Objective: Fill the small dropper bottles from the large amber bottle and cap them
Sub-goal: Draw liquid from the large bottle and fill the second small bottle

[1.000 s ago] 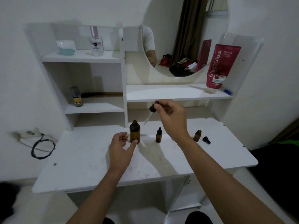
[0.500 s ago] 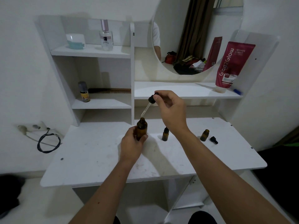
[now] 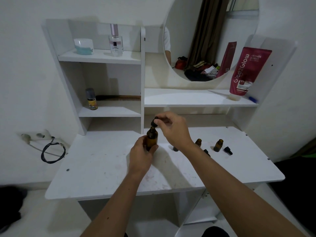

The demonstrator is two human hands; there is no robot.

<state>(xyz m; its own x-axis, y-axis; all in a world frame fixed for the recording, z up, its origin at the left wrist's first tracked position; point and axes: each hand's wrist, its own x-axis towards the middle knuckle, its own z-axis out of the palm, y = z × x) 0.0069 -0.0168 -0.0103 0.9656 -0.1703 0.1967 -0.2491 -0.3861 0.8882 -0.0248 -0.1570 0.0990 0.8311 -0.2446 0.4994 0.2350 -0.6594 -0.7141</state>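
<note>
A white vanity table [image 3: 102, 168] stands against a white wall, its top scuffed and faintly stained, with an open shelf unit [image 3: 109, 58] rising from its back left and a round mirror [image 3: 210, 38] above a long shelf at the back right. One large amber bottle [image 3: 151, 139] stands upright near the middle of the table, just in front of the shelf unit's divider; the left hand [image 3: 142, 155] grips its body with fingers and thumb curled round it. Directly above the bottle's open neck, the right hand [image 3: 172, 129] pinches one black dropper cap [image 3: 154, 122] between thumb and fingertips, the cap's lower end at the bottle's mouth. To the right of the large bottle are three small dropper bottles: one [image 3: 175, 148] mostly hidden behind the right wrist, one [image 3: 198, 142] just past the wrist, and one [image 3: 218, 145] farther right. Two loose black droppers lie among them, one [image 3: 206, 152] beside the forearm and one [image 3: 228, 150] right of the farthest small bottle. On the shelves behind the large bottle are one perfume bottle [image 3: 116, 41], one white jar [image 3: 84, 46], one small grey-capped bottle [image 3: 91, 99] and one comb [image 3: 118, 97]; one red tube [image 3: 248, 71] leans at the mirror's right. Left of the table, one black cable [image 3: 53, 151] loops from a wall socket.
</note>
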